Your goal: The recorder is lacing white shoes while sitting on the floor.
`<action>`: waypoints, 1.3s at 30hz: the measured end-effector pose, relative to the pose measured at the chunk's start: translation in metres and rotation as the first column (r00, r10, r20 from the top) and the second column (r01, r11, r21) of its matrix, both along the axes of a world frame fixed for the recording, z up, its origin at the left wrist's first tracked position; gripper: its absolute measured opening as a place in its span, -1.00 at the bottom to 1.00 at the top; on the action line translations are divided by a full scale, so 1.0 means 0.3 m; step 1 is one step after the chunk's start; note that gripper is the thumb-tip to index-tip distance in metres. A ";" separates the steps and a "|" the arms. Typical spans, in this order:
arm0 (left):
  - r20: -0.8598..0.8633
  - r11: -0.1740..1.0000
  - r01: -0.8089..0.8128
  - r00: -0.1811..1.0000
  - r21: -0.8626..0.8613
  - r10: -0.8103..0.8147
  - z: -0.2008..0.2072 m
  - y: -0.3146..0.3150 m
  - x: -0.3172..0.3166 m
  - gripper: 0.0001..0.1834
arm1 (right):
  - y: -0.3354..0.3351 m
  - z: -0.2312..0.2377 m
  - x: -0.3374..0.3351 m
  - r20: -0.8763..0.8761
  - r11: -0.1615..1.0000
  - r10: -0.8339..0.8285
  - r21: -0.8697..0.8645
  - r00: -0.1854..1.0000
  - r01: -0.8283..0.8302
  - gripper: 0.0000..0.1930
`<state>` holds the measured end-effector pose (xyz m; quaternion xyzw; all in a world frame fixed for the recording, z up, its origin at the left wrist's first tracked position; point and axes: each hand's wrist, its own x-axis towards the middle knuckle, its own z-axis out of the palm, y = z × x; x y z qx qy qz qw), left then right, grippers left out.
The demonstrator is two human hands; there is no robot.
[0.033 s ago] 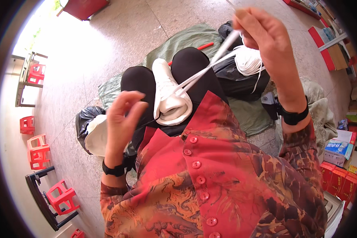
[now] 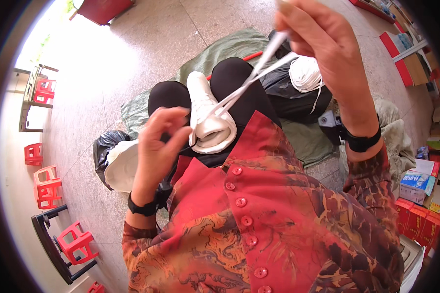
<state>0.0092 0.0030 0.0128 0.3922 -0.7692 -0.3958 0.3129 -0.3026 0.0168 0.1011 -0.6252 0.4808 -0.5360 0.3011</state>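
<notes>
Between my black-clad knees lies a white shoe (image 2: pixel 205 105), its toe pointing away and its opening toward me. White shoelaces (image 2: pixel 247 84) run from its upper, stretched up and to the right. High on the right, my right hand (image 2: pixel 322 41) pinches the laces between thumb and fingers. Beside the shoe's left edge hovers my left hand (image 2: pixel 164 136), thumb and fingers apart with nothing visible between them. Black straps circle both wrists.
A coil of white lace (image 2: pixel 305 74) rests on a black bag (image 2: pixel 298 105) at the right. More white items (image 2: pixel 122 166) sit in a black bag at the left. A green sheet (image 2: pixel 225 49) covers floor beyond my knees. Red stools (image 2: pixel 76 241) stand far left; boxes (image 2: pixel 418 188) far right.
My right hand has shifted slightly up and left with the laces. My left hand has moved right, closer to the shoe. The shoe has stayed in place.
</notes>
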 end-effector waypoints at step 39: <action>0.011 0.914 -0.351 0.934 0.203 0.356 -0.159 -0.047 0.258 -0.68 | 0.009 -0.575 0.204 -0.216 0.922 0.349 0.253 0.912 -0.293 -0.94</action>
